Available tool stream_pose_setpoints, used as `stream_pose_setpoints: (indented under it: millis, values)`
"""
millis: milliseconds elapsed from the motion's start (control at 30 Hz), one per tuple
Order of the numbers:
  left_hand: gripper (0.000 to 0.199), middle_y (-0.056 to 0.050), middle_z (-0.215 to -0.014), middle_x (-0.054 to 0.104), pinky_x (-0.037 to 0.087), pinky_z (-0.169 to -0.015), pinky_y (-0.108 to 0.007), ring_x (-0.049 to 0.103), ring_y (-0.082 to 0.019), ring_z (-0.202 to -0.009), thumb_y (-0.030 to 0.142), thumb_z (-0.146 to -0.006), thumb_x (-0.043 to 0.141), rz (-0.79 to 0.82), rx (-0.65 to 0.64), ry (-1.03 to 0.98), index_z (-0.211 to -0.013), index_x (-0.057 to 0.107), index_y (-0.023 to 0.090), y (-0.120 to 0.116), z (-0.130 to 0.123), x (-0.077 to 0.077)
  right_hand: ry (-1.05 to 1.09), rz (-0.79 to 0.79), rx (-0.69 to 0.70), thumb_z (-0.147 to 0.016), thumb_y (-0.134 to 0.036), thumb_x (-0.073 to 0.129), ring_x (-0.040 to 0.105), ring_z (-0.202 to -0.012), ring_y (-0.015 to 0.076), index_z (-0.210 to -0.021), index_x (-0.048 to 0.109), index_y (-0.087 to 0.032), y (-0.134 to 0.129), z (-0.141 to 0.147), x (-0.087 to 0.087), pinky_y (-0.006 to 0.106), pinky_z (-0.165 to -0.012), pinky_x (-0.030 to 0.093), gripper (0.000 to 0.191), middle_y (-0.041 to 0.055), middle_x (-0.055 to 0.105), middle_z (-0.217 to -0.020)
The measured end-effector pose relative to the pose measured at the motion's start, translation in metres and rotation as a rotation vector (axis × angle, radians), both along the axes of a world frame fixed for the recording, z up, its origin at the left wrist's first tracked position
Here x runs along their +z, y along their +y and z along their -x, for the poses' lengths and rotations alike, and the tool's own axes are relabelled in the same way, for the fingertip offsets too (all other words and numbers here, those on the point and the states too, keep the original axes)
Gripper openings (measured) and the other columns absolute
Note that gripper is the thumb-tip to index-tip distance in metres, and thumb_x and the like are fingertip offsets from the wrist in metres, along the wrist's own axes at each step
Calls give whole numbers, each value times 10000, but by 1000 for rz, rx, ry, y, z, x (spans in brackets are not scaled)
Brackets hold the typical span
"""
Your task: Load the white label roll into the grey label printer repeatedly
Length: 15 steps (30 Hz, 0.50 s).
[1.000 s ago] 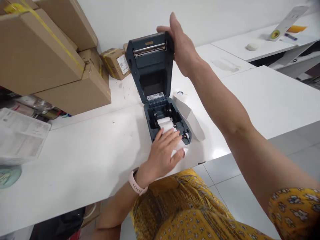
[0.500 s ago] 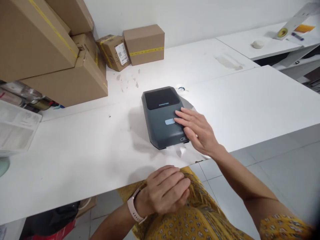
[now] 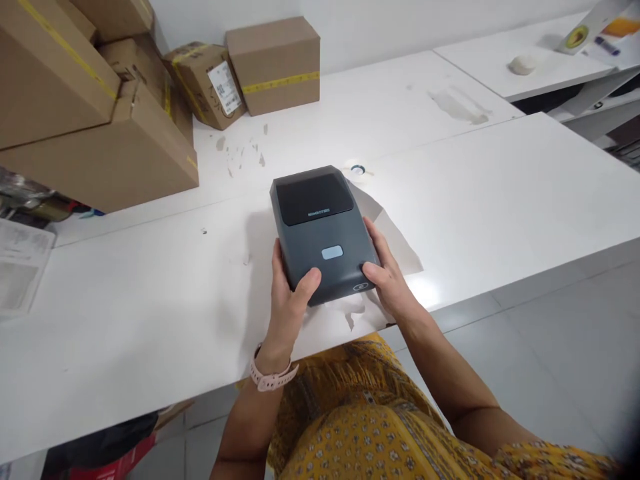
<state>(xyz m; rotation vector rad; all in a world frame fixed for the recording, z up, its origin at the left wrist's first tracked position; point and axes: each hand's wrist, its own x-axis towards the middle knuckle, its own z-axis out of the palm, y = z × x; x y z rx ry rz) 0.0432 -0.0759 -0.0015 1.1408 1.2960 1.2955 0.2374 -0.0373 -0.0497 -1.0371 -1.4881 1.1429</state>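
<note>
Dark grey printer point(image 3: 320, 237) near front edge of white worktop point(image 3: 150, 300), lid down. Change noted: one second ago lid stood raised, interior exposed; half second ago lid down, right hand alone on it. Now left hand point(image 3: 289, 293) grasps left side, thumb on top; right hand point(image 3: 389, 277) grasps right side likewise. Whether base is lifted: cannot tell. Crumpled pale paper point(image 3: 345, 313) just beyond printer's front; white strip point(image 3: 395, 233) beside right side. Judgement: lid closing appears complete, printer under two-handed control.
</note>
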Motion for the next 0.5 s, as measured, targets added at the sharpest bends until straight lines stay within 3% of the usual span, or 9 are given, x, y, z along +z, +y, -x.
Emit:
stream_pose_setpoints:
  millis: [167,333,433,500]
  values:
    - [774,-109,-1626,461,470,-1198,-462,510,-297,-1453,504,-934,642,-18,-11,71,-1602,321,282,3,0,3,22,-51,-50,-899,-754,580,449,-1516,332,-1632,273,-335,-3,6,0,539,-1189,478,898,114,408,-1674]
    - [774,-98,-1669,395,447,-1208,-455,438,-294,-1511,580,-948,603,-29,-2,111,-1606,297,308,-3,2,-7,-92,-155,-80,-970,-727,461,351,-1577,314,-1657,193,-370,-4,10,8,544,-1242,418,819,68,284,-1738]
    - [709,-112,-1646,408,507,-1115,-414,476,-279,-1469,575,-938,634,-22,197,120,-1545,373,316,-35,-4,-21,-169,-319,-108,-1039,-598,418,241,-1622,302,-1615,304,-428,-4,12,21,583,-1295,317,611,-23,220,-1759]
    - [516,-108,-1313,653,576,-903,-356,667,-229,-1130,573,-922,656,9,416,104,-1327,563,266,-60,-12,-29,-206,-400,-85,-1063,-524,400,260,-1615,306,-1481,518,-431,-3,12,29,609,-1302,284,445,-67,284,-1734]
